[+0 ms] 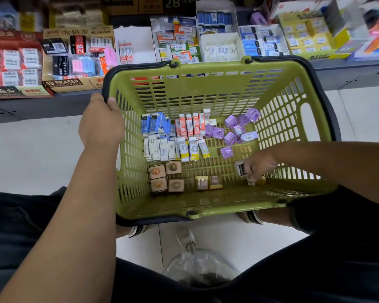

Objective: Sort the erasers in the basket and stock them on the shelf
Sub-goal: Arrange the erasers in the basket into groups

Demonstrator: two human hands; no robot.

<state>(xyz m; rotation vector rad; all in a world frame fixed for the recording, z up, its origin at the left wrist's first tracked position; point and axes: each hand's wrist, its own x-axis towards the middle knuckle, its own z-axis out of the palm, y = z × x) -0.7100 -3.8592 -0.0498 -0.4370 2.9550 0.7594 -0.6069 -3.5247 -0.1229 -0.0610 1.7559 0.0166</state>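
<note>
A green plastic basket (206,206) sits on the floor in front of the shelf (184,92). Inside lie grouped erasers: blue ones (154,123), red-and-white ones (189,125), white ones (160,148), yellow-tipped ones (194,148), purple cubes (234,130), peach blocks (165,178) and two small yellow ones (208,182). My left hand (101,125) grips the basket's dark rim at the far left corner. My right hand (258,164) reaches into the near right corner and pinches a white eraser with a black label (240,168).
The shelf holds open display boxes of erasers: red packs (15,64) at left, a 4B eraser box (74,60), a nearly bare white box (135,45), blue ones (260,43), yellow ones (306,39). A clear plastic bag (197,265) lies on the floor between my legs.
</note>
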